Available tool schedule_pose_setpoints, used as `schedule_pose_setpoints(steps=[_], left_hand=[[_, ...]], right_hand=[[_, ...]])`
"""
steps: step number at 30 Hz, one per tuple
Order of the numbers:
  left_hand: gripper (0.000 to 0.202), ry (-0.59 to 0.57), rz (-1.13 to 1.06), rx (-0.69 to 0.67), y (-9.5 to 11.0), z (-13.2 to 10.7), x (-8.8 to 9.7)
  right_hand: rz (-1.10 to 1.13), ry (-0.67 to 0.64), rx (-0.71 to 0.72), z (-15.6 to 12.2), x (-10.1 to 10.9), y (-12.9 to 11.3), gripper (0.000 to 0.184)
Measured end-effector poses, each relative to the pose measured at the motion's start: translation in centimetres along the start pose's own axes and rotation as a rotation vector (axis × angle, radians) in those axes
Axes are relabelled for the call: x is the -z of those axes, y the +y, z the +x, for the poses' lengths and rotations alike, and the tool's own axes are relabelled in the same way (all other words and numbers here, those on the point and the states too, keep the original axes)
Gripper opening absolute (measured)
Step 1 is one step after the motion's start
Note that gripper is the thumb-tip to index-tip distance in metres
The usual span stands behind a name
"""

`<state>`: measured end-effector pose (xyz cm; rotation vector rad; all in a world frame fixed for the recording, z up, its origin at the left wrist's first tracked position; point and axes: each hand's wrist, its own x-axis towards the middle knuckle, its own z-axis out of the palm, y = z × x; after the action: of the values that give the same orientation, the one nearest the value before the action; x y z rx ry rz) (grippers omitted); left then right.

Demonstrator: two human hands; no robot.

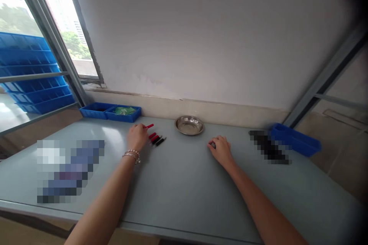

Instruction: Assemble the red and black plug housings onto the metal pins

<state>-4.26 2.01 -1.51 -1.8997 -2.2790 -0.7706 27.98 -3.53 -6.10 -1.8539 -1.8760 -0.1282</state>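
Observation:
My left hand (137,136), wearing bracelets at the wrist, is closed with its fingertips on a slim red pen-like stick (150,126). Just right of it, several short sticks of the same sort lie side by side on the table, among them a red one (152,135) and a black one (160,142). A round metal dish (189,126) stands between my hands, farther back near the wall. My right hand (221,149) rests on the table right of the dish, fingers curled around a small dark thing (213,145) whose kind I cannot make out.
Two blue bins (124,115) sit at the back left, one holding green packaging. A blue tray (296,139) stands at the right edge beside a blurred black object (270,147). Another blurred bluish item (74,168) lies at left. Stacked blue crates (34,80) stand beyond the frame post.

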Motion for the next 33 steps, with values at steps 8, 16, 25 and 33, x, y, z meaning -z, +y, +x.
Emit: schedule_pose_setpoints(steps=[8, 16, 25, 33], left_hand=[[0.026, -0.101, 0.056, 0.023, -0.9, 0.2, -0.9], [0.024, -0.21, 0.041, 0.039, -1.1, 0.5, -1.4], [0.022, -0.237, 0.027, 0.034, -1.3, 0.6, -1.6], [0.025, -0.243, 0.022, 0.015, -1.4, 0.5, -1.6]], right_hand=[[-0.071, -0.085, -0.053, -0.1, -0.1, -0.1, 0.013], [-0.085, -0.094, -0.112, 0.0, -0.3, 0.2, 0.013], [-0.042, -0.085, -0.088, -0.1, 0.0, 0.8, 0.014], [0.019, -0.094, 0.043, -0.1, 0.2, 1.6, 0.01]])
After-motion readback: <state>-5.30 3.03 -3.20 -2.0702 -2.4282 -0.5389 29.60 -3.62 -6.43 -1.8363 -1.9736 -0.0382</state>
